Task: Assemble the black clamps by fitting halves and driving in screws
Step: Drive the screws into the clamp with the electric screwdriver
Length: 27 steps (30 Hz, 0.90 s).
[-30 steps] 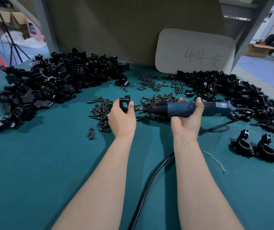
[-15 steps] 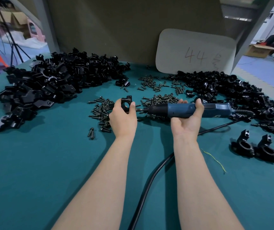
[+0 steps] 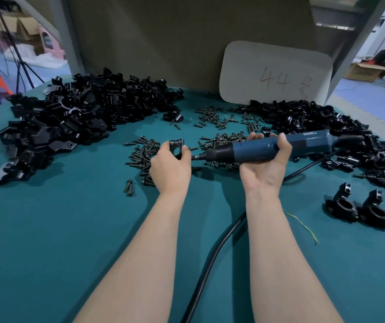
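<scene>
You hold the blue screwdriver [image 3: 268, 148] level above the green table [image 3: 47, 252], and everything else lies around it. Left of it, past its tip, spreads the larger heap of black clamp halves [image 3: 82, 122]. A second heap [image 3: 315, 120] lies behind it and to its right, and one white card [image 3: 275, 71] leans behind it. Your right hand [image 3: 266, 169] cradles it from below, fingers and thumb curled round the body, with the cable [image 3: 210, 257] trailing toward you. At its bit, your left hand [image 3: 170, 169] pinches one clamp [image 3: 177, 146] between thumb and fingers, and the bit meets the clamp beside your thumb. Two assembled clamps [image 3: 343, 205] stand side by side, right of it and nearer you. Loose screws [image 3: 221, 138], too many to count, lie beneath and behind it.
</scene>
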### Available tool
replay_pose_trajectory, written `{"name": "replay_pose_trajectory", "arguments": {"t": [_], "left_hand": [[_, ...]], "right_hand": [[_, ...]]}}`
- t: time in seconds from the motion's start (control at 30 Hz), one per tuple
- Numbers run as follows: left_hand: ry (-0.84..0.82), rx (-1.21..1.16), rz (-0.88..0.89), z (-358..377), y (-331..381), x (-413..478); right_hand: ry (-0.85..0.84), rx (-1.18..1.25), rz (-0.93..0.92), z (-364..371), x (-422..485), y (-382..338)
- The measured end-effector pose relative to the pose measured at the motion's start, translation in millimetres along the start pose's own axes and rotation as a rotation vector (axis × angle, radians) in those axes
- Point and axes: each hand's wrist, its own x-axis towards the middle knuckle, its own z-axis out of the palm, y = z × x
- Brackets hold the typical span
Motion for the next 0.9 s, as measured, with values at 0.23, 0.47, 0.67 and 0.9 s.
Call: {"name": "replay_pose_trajectory", "arguments": {"t": [0.23, 0.47, 0.67, 0.9], "left_hand": [[-0.046, 0.155, 0.028, -4.9, 2.9, 3.0], [-0.117, 0.356, 0.038, -8.6, 4.8, 5.7], [-0.107, 0.327, 0.075, -9.3, 5.4, 1.5], [-0.328, -0.665, -0.26, -12.5, 15.9, 0.1]], "right_hand": [[-0.106, 0.035, 0.008, -4.2, 1.6, -5.1], [-0.115, 0.072, 0.004, -4.7, 2.2, -10.7], [0.124, 0.118, -0.048, 0.6, -0.2, -18.5], [0.454, -0.348, -0.13, -2.9, 8.1, -17.4]]}}
